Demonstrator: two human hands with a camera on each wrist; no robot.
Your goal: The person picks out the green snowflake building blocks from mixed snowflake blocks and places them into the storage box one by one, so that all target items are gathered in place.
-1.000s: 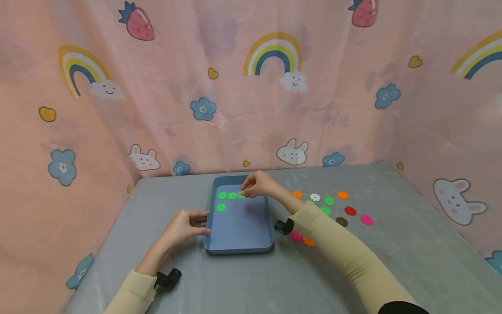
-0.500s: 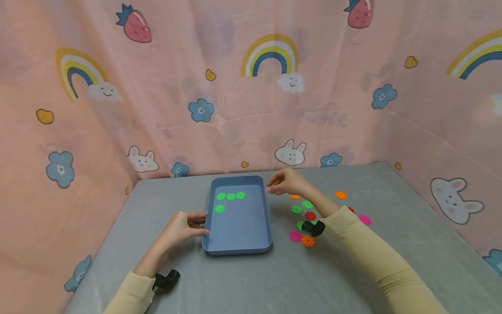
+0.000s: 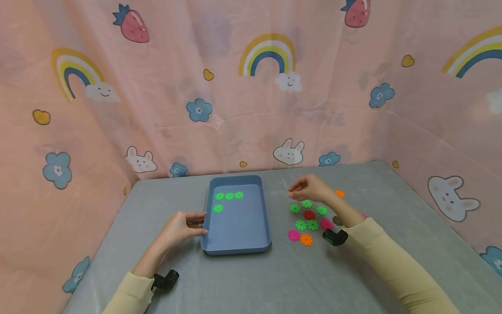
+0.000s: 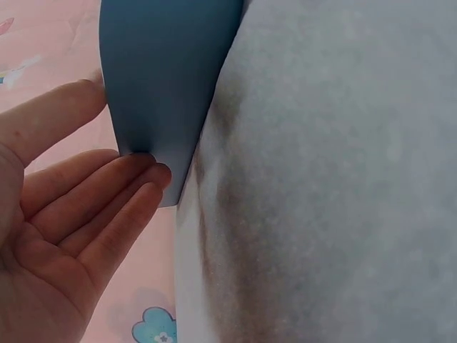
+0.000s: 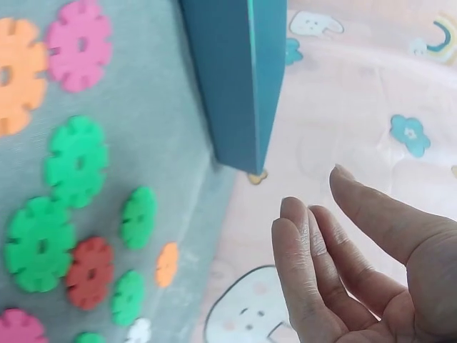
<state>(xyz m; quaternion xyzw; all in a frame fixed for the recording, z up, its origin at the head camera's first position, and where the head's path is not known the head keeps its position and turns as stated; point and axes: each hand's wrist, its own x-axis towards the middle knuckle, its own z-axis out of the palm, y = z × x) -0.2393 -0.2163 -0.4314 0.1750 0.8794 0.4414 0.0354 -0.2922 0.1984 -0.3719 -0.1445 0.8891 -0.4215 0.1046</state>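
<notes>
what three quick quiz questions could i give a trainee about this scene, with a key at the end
1. How many flower-shaped discs lie in the blue tray?
2. True or false: the left hand touches the blue tray.
3. Which colour of flower-shaped discs lies both in the blue tray and on the grey table?
a) pink
b) green
c) orange

Key: 1. Four. 2. True, its fingers are at the side wall. 3. b) green.
</notes>
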